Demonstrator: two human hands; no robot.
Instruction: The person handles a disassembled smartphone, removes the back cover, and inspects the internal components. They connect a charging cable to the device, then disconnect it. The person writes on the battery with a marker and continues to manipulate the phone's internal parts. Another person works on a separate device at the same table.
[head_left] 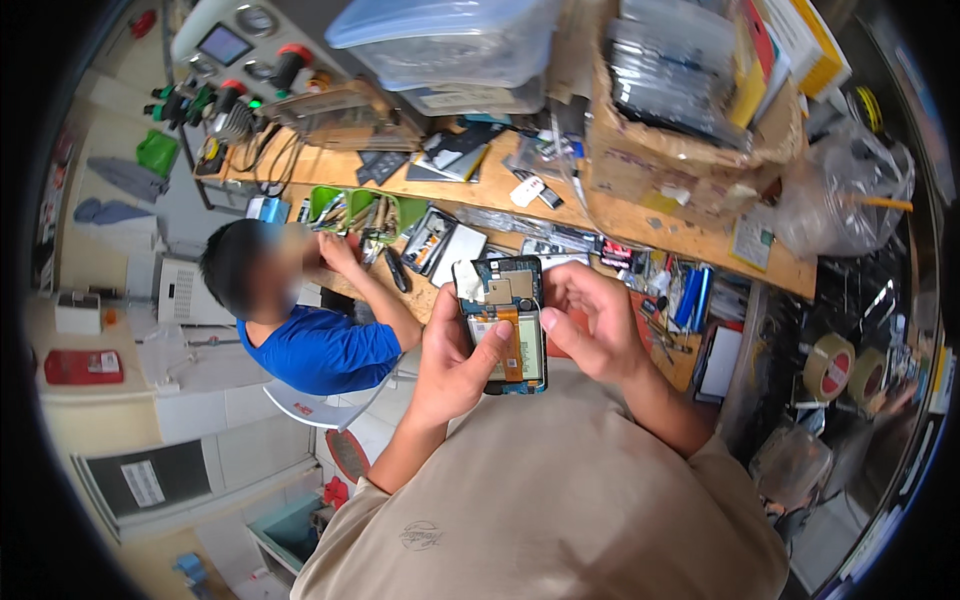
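An opened phone is held upright in front of my chest, its circuit board, metal shield, orange ribbon cable and battery showing, with a small white piece over the top left corner. My left hand is closed on its left side, the thumb lying across the ribbon cable. My right hand grips the upper right edge, with the thumb by a thin white wire and the other fingers curled partly behind the phone.
A person in blue sits at the left, a hand near green tool trays. The wooden bench carries phone parts, plastic boxes and a cardboard carton. Tape rolls lie at the right.
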